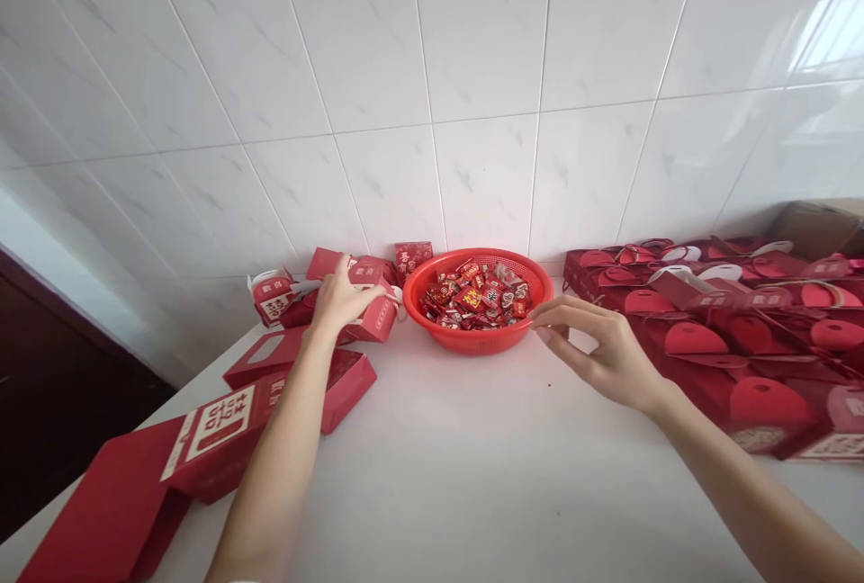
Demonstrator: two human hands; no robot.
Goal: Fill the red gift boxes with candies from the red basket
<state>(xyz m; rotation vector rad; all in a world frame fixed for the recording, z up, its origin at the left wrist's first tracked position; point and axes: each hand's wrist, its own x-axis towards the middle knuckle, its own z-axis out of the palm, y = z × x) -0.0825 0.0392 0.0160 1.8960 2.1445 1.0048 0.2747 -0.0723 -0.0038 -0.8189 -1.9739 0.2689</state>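
My left hand (343,297) reaches in among red gift boxes at the left back. Its thumb and fingers are closed around a small red box (374,318) with white lettering; the far fingertips are partly hidden. Beside that box stands a red plastic basket (478,342) of wrapped candies (472,297), mostly in red wrappers. My right hand (600,345) hovers at the basket's right rim. Its fingers are loosely curled, the thumb and index tips close but apart, with nothing visible between them.
Larger red boxes (229,430) lie along the table's left edge. A small box with white flaps (271,297) and a patterned red box (411,257) stand near the tiled wall (486,169). Many red boxes (715,322) are packed together on the right, before a brown carton (820,228).
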